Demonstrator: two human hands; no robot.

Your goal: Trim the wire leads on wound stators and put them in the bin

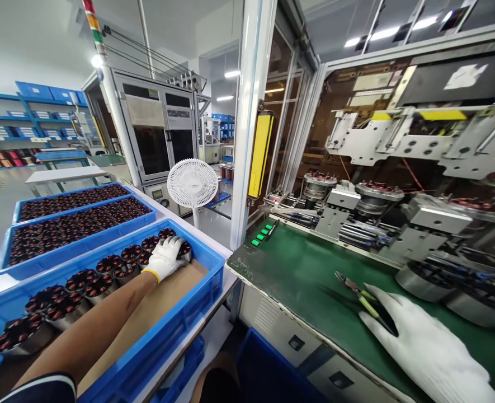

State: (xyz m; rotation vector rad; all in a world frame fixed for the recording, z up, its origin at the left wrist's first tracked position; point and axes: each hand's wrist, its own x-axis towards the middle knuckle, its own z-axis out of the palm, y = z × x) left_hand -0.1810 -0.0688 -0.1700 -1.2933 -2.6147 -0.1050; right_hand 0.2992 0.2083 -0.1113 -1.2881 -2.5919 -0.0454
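Observation:
My left hand [166,258], in a white glove with a yellow cuff, reaches into the near blue tray [159,358]. Its fingers curl over a wound motor stator [184,252] at the far end of the row, partly hiding it. More stators, with dark tops and reddish copper windings, stand upright along the tray's left side. Over the green work surface [297,263], my gloved right hand [415,330] holds cutting pliers [367,301] with yellow-green handles between thumb and fingers. The jaws point away to the left. Silver stators [425,278] stand just beyond that hand.
A winding machine [410,137] with stators mounted on its stations rises behind the green surface. Green buttons [262,235] sit at its left corner, near a white post [251,112]. A white fan [193,183] stands between the tables. Two more stator-filled trays [79,226] lie farther left.

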